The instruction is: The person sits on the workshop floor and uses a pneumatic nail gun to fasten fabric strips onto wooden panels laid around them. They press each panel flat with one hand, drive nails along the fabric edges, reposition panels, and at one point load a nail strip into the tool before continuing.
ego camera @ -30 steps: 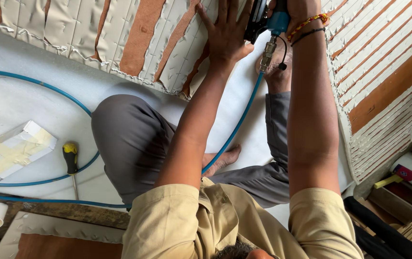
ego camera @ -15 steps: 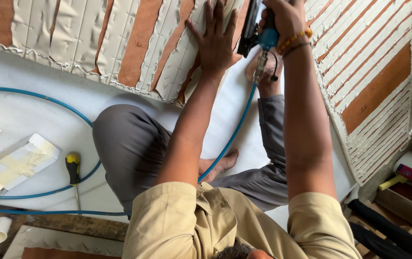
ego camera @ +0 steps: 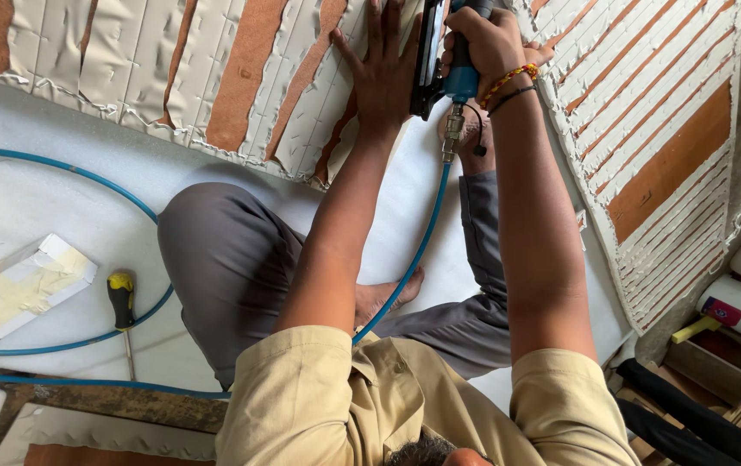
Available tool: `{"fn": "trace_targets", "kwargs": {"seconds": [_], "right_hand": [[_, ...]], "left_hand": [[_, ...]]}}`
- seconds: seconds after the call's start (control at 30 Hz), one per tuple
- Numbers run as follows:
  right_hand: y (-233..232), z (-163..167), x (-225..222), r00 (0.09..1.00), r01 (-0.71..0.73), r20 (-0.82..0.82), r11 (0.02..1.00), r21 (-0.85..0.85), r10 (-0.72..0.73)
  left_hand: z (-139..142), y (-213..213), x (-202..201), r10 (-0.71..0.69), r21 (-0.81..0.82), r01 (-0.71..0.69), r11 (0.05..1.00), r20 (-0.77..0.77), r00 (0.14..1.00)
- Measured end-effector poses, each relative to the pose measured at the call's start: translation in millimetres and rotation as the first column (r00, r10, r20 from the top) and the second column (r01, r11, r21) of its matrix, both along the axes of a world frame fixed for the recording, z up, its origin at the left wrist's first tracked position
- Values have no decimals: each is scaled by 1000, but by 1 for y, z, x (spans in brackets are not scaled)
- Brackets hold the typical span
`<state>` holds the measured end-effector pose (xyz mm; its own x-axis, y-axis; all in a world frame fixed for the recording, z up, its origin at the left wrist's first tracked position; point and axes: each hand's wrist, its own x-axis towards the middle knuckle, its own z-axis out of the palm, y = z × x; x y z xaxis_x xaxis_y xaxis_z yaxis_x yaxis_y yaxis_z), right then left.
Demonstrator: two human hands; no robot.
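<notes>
Left hand point(ego camera: 385, 73) flat on slatted panel point(ego camera: 215, 78), right hand point(ego camera: 484, 39) gripping upright nail gun point(ego camera: 441, 60), hose-end down.

A smooth white floor sheet point(ego camera: 86, 185) carries a ribbed white-and-brown upholstered panel point(ego camera: 215, 78) at its far edge, a looping blue air hose point(ego camera: 142, 203), a yellow-and-black-handled screwdriver point(ego camera: 120, 298), a taped white cardboard piece point(ego camera: 21, 289), and the seated person's bare foot point(ego camera: 383, 293).

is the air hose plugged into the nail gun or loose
Plugged in. The blue air hose runs up to a metal fitting at the base of the nail gun gripped by the right hand.
</notes>
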<state>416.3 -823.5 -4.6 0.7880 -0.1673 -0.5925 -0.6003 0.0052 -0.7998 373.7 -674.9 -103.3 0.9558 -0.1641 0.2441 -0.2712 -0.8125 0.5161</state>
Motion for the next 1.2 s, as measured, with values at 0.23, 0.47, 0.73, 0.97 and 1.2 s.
{"fn": "trace_targets", "kwargs": {"seconds": [0.23,0.47,0.73,0.97,1.2], "right_hand": [[12,-4,3,1000,-10,7,998,-62,10],[22,33,-6,996,83,17,996,-29,-83],[23,104,-207,950,289,108,956,57,-293],[28,73,-326,914,393,112,920,3,-391],[31,36,-340,921,382,74,924,32,-383]], "left_hand": [[-1,-2,2,43,116,-45,992,22,999],[8,2,1,101,278,-133,951,128,987],[16,-6,10,-94,110,142,984,-358,929],[47,56,-20,-514,97,630,771,-488,705],[41,140,-93,-649,286,865,412,-574,499]]}}
